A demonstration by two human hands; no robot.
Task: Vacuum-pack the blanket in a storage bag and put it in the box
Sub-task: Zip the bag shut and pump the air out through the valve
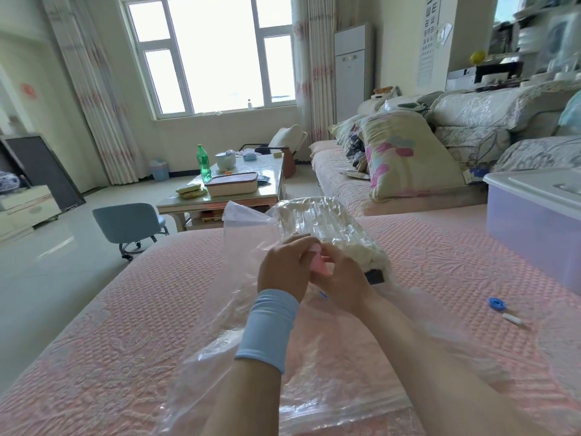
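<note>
A cream blanket (333,228) lies inside a clear plastic storage bag (245,341) on the pink bedspread. Both hands meet over the bag in front of the blanket. My left hand (283,269), with a light blue wristband, and my right hand (342,281) together grip a small pink object (317,262); what it is I cannot tell. A small black tag (374,276) shows beside my right hand. The bag's zip end lies toward me at the bottom. A translucent storage box with a white lid (531,221) stands at the right on the bed.
A blue valve cap (496,303) and a small white clip (512,319) lie on the bedspread (125,325) to the right. Beyond the bed stand a blue swivel chair (129,221), a coffee table (267,184) with a green bottle, and a sofa (471,121) with pillows.
</note>
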